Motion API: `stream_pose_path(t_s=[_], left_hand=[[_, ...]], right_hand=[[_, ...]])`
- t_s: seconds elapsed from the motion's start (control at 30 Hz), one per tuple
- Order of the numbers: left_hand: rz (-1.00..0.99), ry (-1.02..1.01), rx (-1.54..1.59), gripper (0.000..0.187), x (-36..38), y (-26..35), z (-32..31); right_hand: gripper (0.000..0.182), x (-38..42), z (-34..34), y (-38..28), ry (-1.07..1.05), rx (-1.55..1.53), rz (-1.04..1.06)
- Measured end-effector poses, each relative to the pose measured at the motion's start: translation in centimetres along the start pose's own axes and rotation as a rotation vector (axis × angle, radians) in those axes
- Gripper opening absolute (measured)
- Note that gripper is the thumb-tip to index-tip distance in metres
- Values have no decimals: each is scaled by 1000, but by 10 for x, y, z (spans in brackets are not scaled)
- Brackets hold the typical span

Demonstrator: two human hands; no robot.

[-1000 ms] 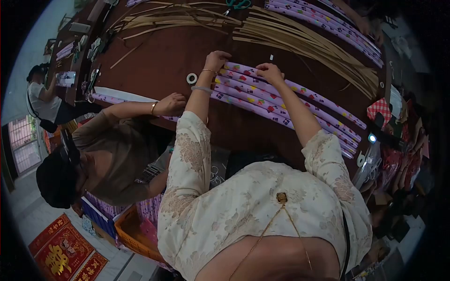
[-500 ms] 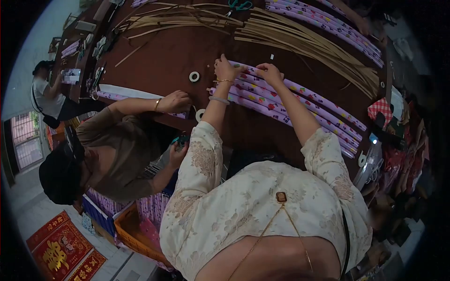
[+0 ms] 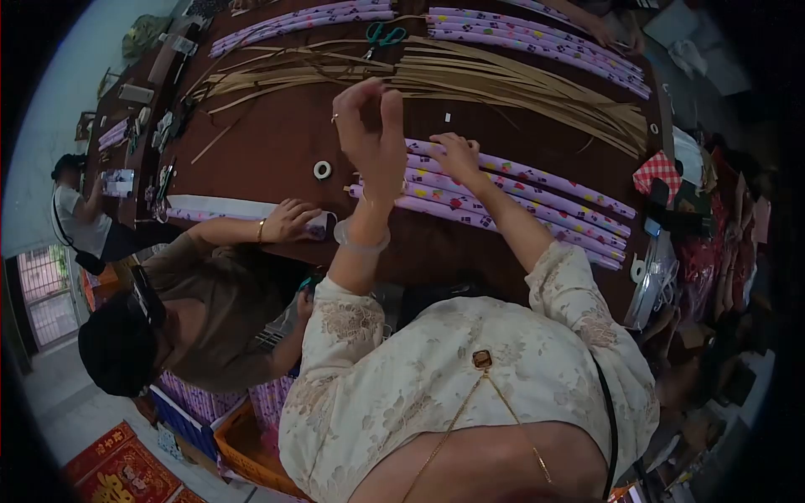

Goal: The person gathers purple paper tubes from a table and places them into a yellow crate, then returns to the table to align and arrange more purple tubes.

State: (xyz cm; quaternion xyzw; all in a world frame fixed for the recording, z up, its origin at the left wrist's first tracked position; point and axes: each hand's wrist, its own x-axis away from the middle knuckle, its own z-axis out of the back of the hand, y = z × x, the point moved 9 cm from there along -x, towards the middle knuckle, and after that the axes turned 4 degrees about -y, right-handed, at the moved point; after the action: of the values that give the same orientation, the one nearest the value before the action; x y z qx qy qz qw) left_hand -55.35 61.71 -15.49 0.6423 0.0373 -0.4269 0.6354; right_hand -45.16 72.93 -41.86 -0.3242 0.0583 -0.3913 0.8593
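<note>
My left hand [image 3: 369,130] is raised above the table, close to the camera, with its fingers curled toward the thumb. Whatever lies between those fingertips, if anything, I cannot make out. My right hand [image 3: 459,158] curves over the uppermost purple patterned roll [image 3: 553,175] of a row lying side by side. Below it are several more such rolls [image 3: 503,204], with fruit-like prints. A white tape roll [image 3: 322,170] lies on the brown table, left of my raised hand.
Long tan strips [image 3: 520,88] spread across the table behind my hands, with teal-handled scissors [image 3: 385,35] near them. More purple rolls [image 3: 537,46] lie at the far side. At left, a co-worker's hand [image 3: 289,220] rests on another roll. An orange crate [image 3: 251,444] stands below.
My left hand has left the roll's end and risen toward the camera. My right hand stays on the roll. The co-worker's hand has lowered onto their roll. The view has shifted slightly.
</note>
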Motion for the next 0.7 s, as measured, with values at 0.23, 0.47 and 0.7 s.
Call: stream_pose_path(t_s=[0.23,0.47,0.7], left_hand=[[-103,-627,1339,44,-3,228,-20],[120,-467,1521,40,2,233,-59],[217,-886,1227,18,19,187,-98]], right_hand=[[22,51,63,86,93,-82,-55],[24,42,133,163,193,63,-40],[26,-57,199,210,181,370,-174]])
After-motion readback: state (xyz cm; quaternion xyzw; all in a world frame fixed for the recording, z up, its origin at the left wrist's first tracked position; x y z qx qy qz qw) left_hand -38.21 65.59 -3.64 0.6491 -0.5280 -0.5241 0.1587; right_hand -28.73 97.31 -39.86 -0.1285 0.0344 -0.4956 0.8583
